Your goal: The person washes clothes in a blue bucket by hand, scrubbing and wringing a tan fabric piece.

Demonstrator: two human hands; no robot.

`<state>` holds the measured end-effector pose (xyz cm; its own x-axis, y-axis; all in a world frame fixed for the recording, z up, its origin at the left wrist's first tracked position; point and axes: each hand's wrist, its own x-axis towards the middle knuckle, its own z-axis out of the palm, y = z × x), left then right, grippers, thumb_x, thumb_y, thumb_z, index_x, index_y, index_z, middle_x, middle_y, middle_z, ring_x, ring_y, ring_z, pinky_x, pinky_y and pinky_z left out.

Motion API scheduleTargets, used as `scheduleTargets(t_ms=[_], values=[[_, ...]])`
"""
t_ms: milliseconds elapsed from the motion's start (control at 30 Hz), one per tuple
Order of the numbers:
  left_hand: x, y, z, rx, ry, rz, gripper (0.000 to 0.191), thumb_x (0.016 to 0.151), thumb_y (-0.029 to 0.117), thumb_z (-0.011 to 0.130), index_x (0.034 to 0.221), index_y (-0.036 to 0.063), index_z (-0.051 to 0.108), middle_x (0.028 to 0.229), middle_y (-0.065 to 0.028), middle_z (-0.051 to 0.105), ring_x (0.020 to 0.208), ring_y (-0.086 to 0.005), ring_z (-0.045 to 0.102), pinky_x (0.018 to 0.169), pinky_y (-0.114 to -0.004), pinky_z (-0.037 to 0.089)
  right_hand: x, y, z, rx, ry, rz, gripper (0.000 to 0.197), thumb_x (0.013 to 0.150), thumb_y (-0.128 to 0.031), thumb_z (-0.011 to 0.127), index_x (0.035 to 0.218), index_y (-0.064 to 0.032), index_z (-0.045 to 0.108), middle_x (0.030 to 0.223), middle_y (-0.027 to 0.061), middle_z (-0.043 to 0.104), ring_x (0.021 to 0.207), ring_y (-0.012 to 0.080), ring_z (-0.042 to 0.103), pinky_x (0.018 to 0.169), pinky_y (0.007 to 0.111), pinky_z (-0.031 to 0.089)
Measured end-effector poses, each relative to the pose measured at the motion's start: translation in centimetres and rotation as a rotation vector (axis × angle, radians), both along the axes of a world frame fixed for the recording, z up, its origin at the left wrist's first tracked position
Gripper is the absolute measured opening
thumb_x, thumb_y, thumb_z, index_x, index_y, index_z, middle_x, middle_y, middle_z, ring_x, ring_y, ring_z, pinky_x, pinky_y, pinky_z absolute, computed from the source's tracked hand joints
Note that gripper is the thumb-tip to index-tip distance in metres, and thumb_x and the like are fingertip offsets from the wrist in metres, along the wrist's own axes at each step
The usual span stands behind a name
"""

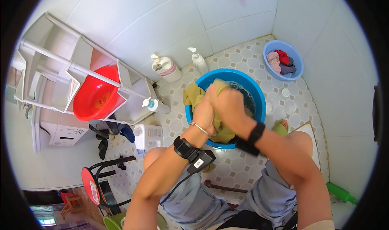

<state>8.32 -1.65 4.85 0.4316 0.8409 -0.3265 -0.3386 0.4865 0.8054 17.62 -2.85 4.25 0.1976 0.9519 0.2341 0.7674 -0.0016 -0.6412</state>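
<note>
Between my knees a blue plastic basin [263, 108] stands on the tiled floor with sudsy water [247, 93] in it. A yellow-green cloth [194, 95] is bunched over the basin; part of it hangs over the left rim and part lies low inside. My left hand [204, 114] grips the cloth from the left. Close beside it my right hand [228, 101], blurred by motion, is closed on the same cloth. The fingertips of both hands are partly hidden by the folds and the blur. Each wrist wears a black strap with a device.
A light-blue basin [301, 60] of clothes stands at the back right. Pump bottles [199, 63] and a white jug [153, 136] are left of the blue basin. A white rack [100, 75] holds a red basin [91, 90]. A red stool [90, 186] stands lower left, a green bottle [340, 193] lower right.
</note>
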Motion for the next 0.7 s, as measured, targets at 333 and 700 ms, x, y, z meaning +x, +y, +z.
scheduleTargets(t_ms=[333, 700], values=[[-1.4, 0.4, 0.7, 0.173, 0.452, -0.202, 0.047, 0.092, 0.049, 0.044, 0.104, 0.0054, 0.06, 0.103, -0.0067, 0.063, 0.093, -0.0195, 0.06, 0.08, -0.034, 0.047, -3.1, -2.1, 1.8, 0.081, 0.09, -0.04, 0.054, 0.092, -0.037, 0.044, 0.055, 0.0008, 0.056, 0.052, 0.0233, 0.051, 0.049, 0.0383, 0.055, 0.05, 0.044, 0.044], [0.3, 0.3, -0.1, -0.261, 0.066, 0.176, 0.041, 0.094, 0.039, 0.045, 0.111, 0.0037, 0.055, 0.106, -0.0055, 0.062, 0.093, -0.0168, 0.059, 0.081, -0.031, 0.048, -0.6, 0.9, 1.1, -0.129, 0.055, -0.061, 0.045, 0.09, -0.035, 0.047, 0.068, 0.0012, 0.061, 0.064, 0.0238, 0.057, 0.06, 0.0387, 0.058, 0.056, 0.044, 0.046]])
